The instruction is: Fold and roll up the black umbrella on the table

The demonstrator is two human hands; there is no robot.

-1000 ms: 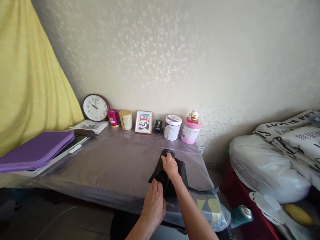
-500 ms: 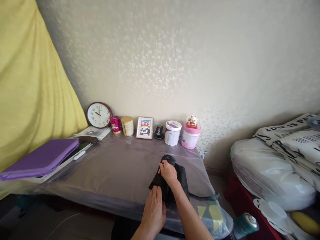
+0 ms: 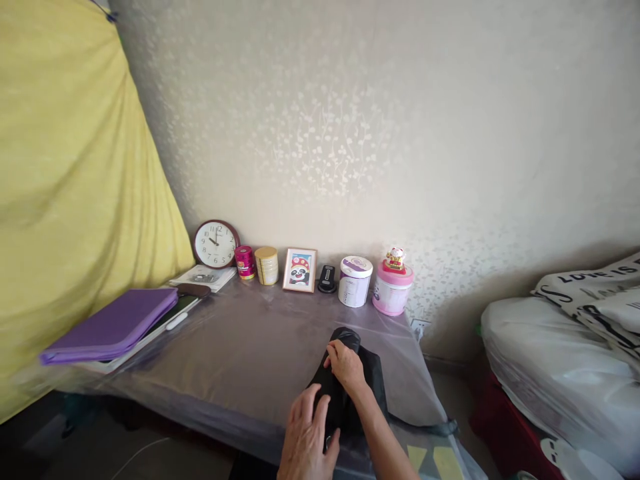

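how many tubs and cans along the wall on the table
4: magenta can by the clock, yellow-lidded tub right of it, white-and-purple tub right of the picture frame, pink tub under the cat figurine. None look hidden.

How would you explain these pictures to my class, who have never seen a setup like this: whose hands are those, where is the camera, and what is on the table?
There is no machine here: a person works with two bare hands. A single camera, worn on the head, looks forward and down.

The right hand holds the upper part of a black bundle, its fingers curled. The left hand, fingers spread, is at the bundle's near end; how firmly it touches is unclear.

Along the back of the table, from left to right, are a clock, a pink tin, a yellow-lidded container, a framed panda picture, a small black object, a white-and-purple tub and a pink-lidded tub topped by a figurine. A purple folder lies at the left.
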